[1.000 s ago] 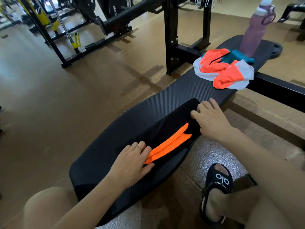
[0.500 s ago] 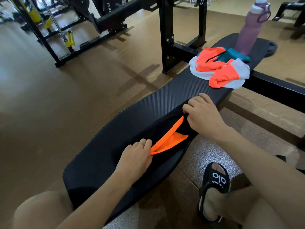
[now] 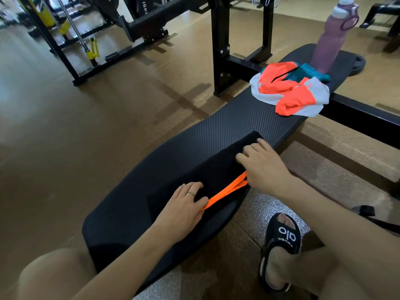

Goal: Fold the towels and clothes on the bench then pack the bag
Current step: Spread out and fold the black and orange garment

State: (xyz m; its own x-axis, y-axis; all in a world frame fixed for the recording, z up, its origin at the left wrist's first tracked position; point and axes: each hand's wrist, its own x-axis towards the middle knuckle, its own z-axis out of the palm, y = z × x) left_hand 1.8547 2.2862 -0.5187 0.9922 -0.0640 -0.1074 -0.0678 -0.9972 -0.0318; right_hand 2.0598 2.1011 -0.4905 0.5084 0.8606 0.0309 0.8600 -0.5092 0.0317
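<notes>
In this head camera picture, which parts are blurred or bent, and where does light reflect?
Head view: the bench, both hands and the clothes pile are fairly sharp; the far left floor and yellow rack are smeared. The wide lens bends the bench into a curve. Soft light reflects off the brown floor; the rack post casts faint shadows there.
</notes>
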